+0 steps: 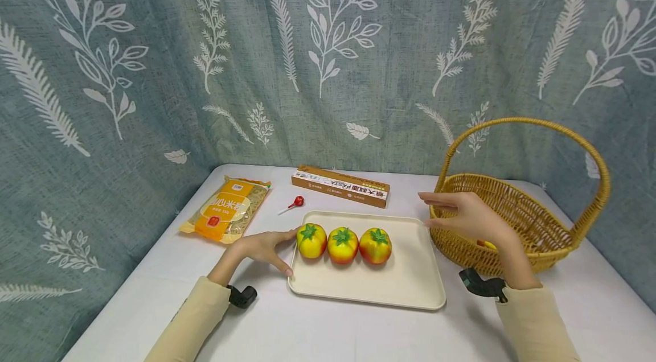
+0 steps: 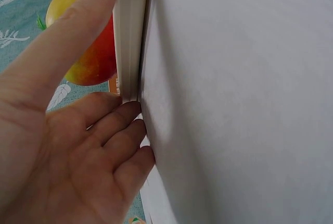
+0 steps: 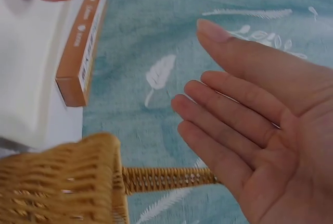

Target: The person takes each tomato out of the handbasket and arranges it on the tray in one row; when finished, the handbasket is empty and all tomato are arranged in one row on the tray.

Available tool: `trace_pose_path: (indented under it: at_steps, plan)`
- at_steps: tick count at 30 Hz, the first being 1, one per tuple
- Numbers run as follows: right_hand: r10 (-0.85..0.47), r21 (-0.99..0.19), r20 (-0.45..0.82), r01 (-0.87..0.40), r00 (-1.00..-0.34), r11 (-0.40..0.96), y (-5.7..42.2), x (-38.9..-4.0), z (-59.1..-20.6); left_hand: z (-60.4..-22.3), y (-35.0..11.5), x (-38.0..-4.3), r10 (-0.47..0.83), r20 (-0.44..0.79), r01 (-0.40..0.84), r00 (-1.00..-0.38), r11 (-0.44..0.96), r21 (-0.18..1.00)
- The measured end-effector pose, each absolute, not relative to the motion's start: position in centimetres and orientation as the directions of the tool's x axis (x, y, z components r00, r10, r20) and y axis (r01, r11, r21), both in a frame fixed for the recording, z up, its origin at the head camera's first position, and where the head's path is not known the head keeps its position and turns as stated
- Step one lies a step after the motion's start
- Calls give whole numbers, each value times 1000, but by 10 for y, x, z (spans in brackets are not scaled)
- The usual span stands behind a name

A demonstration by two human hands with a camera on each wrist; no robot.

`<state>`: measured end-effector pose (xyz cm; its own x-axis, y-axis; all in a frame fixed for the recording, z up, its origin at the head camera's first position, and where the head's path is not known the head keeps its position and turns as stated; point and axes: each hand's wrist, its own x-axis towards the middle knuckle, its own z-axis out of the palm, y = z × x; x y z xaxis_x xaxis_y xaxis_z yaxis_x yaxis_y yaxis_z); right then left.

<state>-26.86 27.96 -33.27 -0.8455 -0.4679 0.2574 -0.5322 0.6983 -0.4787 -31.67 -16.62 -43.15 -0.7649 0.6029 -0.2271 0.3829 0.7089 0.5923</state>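
Note:
My left hand (image 1: 260, 247) rests at the left edge of a cream tray (image 1: 359, 285), thumb and fingers spread apart, fingertips right at the rim. In the left wrist view its fingers (image 2: 122, 140) lie relaxed beside the tray's side wall (image 2: 130, 36). Three yellow-and-red tomatoes (image 1: 343, 245) with green leafy tops sit in a row on the tray's left and middle. My right hand (image 1: 474, 217) hovers with nothing in it over the left rim of a wicker basket (image 1: 453, 245). Its fingers stretch out straight in the right wrist view, with the thumb apart.
Behind the tray lies a brown pasta box (image 1: 340, 185), and a red lollipop (image 1: 297, 201) is to its left. An orange-labelled bag of grain (image 1: 228, 209) lies at the back left. The basket's tall arched handle (image 1: 533, 121) rises on the right. Patterned cloth hangs behind the table.

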Motion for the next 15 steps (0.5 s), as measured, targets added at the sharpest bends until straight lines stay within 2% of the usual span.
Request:
trace_pose_path:
  at_steps: [8, 15]
  plan:
    - [-425, -459, 265, -501, -866, 734, 296, -264, -324, -431, -167, -316, 610, -224, 389, -760, 704, 595]
    - [-364, -496, 237, -435, -901, 752, 317, -260, -321, -431, -167, -316, 605, -226, 385, -763, 707, 594]
